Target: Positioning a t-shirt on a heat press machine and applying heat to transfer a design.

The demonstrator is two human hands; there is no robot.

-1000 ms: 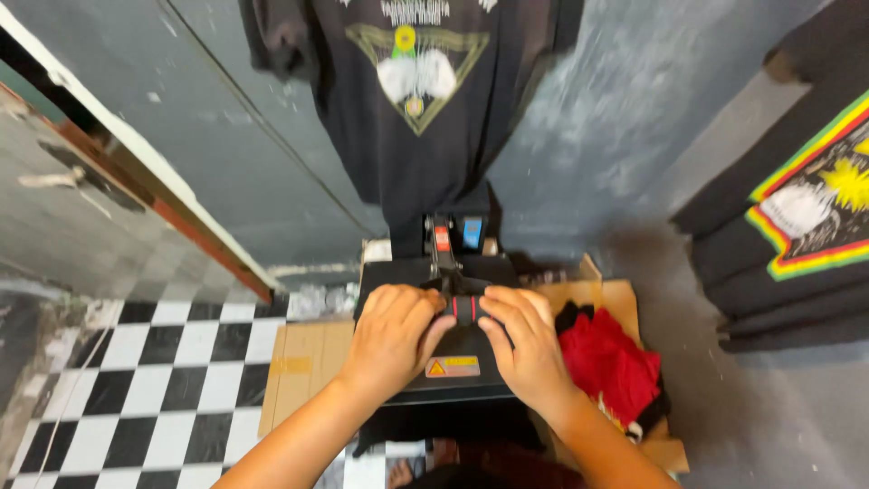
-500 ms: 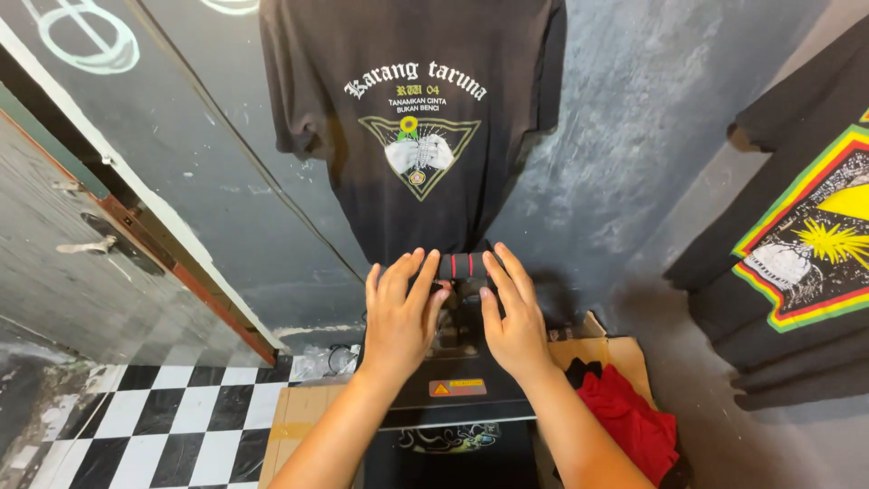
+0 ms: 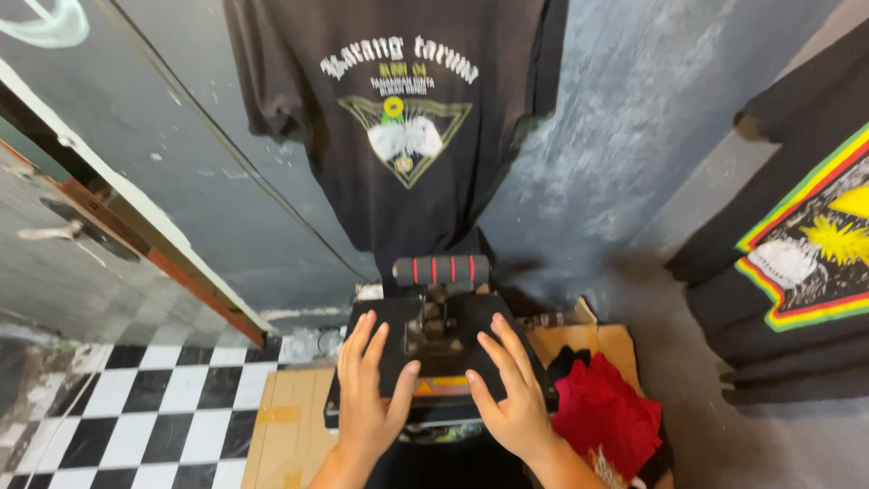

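Observation:
A black heat press [image 3: 444,349] stands in front of me with its top plate raised. Its handle [image 3: 441,270], black foam with red stripes, sticks up at the far end. My left hand [image 3: 369,398] hangs open, fingers spread, over the plate's near left edge. My right hand [image 3: 511,394] is open too, over the near right edge. Neither hand holds anything, and both are off the handle. Dark fabric [image 3: 434,457] with a print lies under the raised plate, mostly hidden.
A black printed t-shirt [image 3: 403,118] hangs on the grey wall behind the press. Another black shirt with a striped print [image 3: 806,263] hangs at the right. Red cloth [image 3: 606,417] lies right of the press on cardboard [image 3: 290,426]. Checkered floor [image 3: 118,417] is at the left.
Both hands gripped the handle and lifted it upward. They have now let go and dropped back toward me, open, over the raised plate's near edge.

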